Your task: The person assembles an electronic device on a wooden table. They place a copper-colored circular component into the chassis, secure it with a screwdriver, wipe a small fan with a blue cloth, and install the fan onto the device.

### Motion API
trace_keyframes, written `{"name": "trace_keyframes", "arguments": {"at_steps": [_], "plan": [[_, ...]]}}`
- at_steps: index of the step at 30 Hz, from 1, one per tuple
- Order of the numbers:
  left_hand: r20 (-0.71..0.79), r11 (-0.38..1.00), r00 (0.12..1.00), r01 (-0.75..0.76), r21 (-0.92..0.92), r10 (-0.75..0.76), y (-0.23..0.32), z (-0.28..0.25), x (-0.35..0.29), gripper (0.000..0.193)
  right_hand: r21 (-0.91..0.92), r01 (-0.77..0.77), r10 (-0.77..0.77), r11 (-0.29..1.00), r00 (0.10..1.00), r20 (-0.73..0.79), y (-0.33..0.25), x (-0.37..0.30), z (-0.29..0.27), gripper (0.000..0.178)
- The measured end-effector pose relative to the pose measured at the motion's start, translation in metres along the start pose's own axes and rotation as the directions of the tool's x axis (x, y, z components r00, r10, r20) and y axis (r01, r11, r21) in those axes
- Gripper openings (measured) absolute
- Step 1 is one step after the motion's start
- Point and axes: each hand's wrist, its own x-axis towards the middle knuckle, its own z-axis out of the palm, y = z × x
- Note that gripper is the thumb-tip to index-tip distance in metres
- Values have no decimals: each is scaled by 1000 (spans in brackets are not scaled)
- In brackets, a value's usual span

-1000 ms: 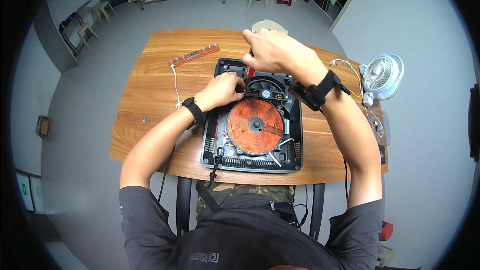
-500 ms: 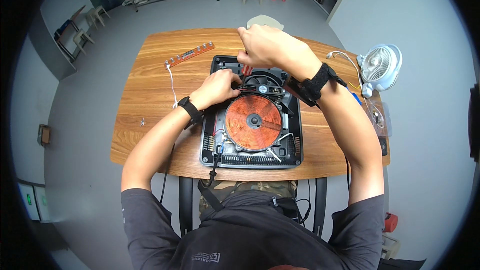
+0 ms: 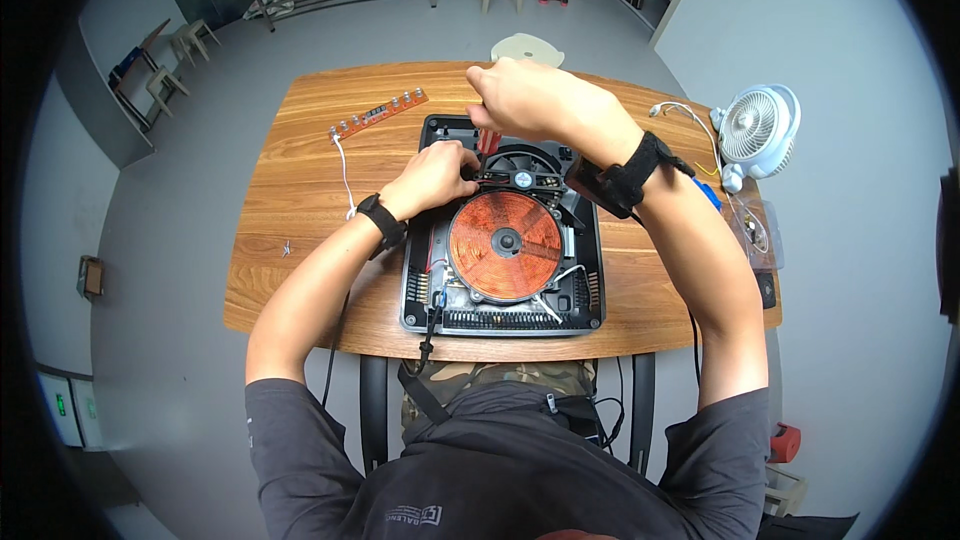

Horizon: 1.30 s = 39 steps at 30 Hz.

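Note:
In front of me lies an opened induction cooker, its black housing (image 3: 591, 312) holding a round copper coil (image 3: 532, 265). A black cooling fan (image 3: 523, 180) is fitted behind the coil. My right hand (image 3: 525, 100) grips a red-handled screwdriver (image 3: 488, 142) from above, held roughly upright over the fan's left corner. My left hand (image 3: 435, 176) rests at that same corner, thumb and fingers drawn together around the lower end of the screwdriver. What exactly those fingers pinch is hidden.
An orange control board (image 3: 380, 114) with a white cable lies at the back left. Several small screws (image 3: 287, 249) are on the left of the wooden table (image 3: 262, 285). A light-blue fan (image 3: 757, 128) and a clear plastic box (image 3: 765, 240) are on the right. A stool (image 3: 527, 48) stands beyond the table.
My right hand has shifted slightly left and down with the screwdriver. The left hand holds its place at the fan corner, and the cooker has not moved.

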Motion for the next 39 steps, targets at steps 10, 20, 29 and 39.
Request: {"name": "trace_keyframes", "arguments": {"at_steps": [10, 20, 29, 39], "plan": [[-34, 999, 999, -41, -6, 41, -4, 4, 0, 30, 31, 160, -154, 987, 978, -141, 11, -1, 9, 35], [26, 999, 999, 32, -19, -32, -1, -1, 1, 32, 4, -69, 69, 998, 997, -45, 2, 3, 4, 37], [37, 999, 999, 35, -4, -35, -1, -1, 1, 33, 30, 130, -123, 991, 975, -187, 9, -3, 8, 26], [51, 999, 998, 48, 0, -48, 0, -1, 0, 35, -10, 7, -8, 1000, 989, -151, 3, -5, 9, 28]]}}
